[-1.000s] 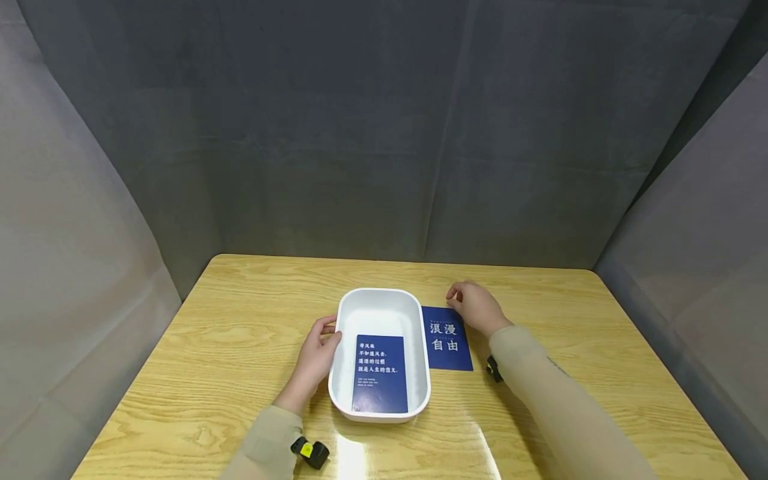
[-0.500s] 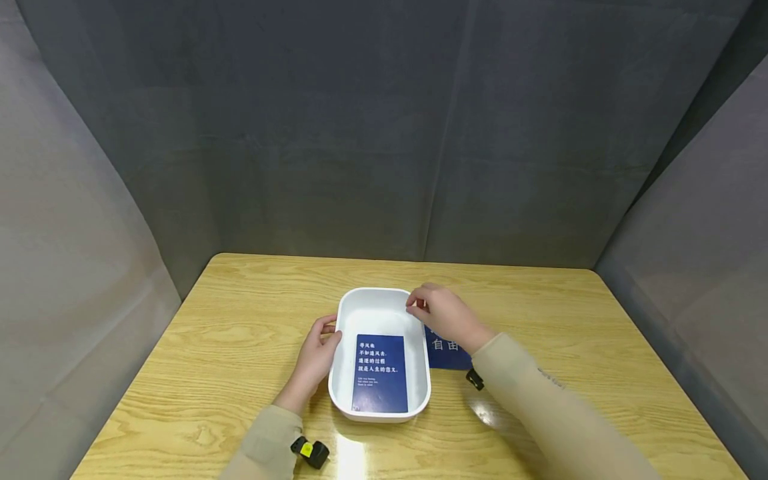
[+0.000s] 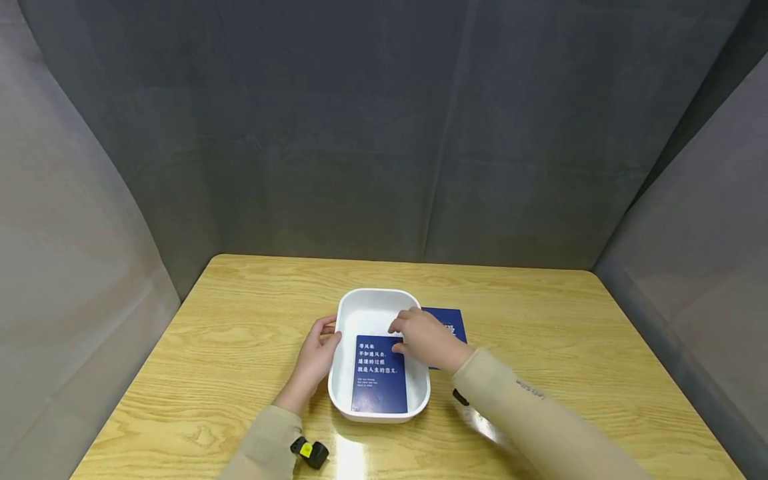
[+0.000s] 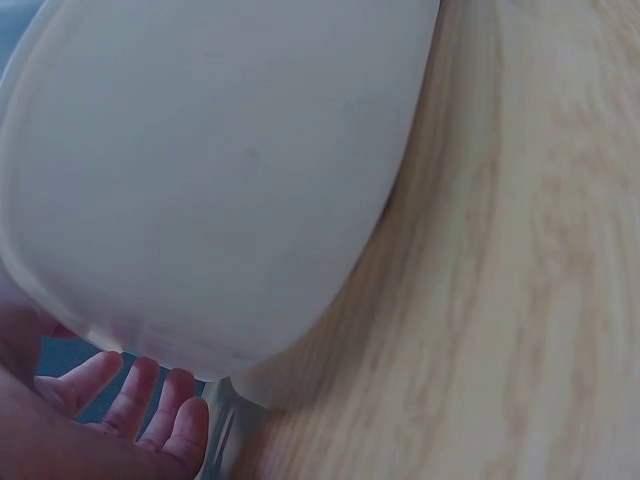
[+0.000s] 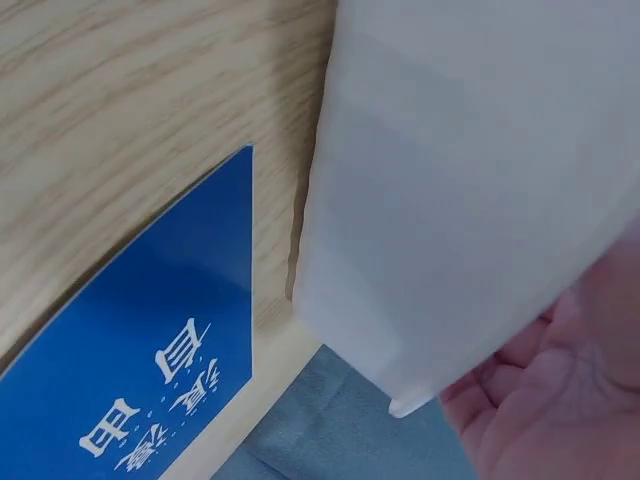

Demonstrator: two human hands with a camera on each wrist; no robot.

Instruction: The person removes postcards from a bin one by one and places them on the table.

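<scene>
With the left hand [image 3: 317,357] bracing the white oval plastic tub's [image 3: 345,313] rim, the right hand [image 3: 423,339], fingers curled onto the dark blue printed card [image 3: 379,380] lying inside, should pinch its upper edge cleanly.

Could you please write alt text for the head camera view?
A right hand reaches into a white tray over a blue card lying inside it, while the left hand holds the tray's side. A second blue card lies on the wooden table beside it.
</scene>
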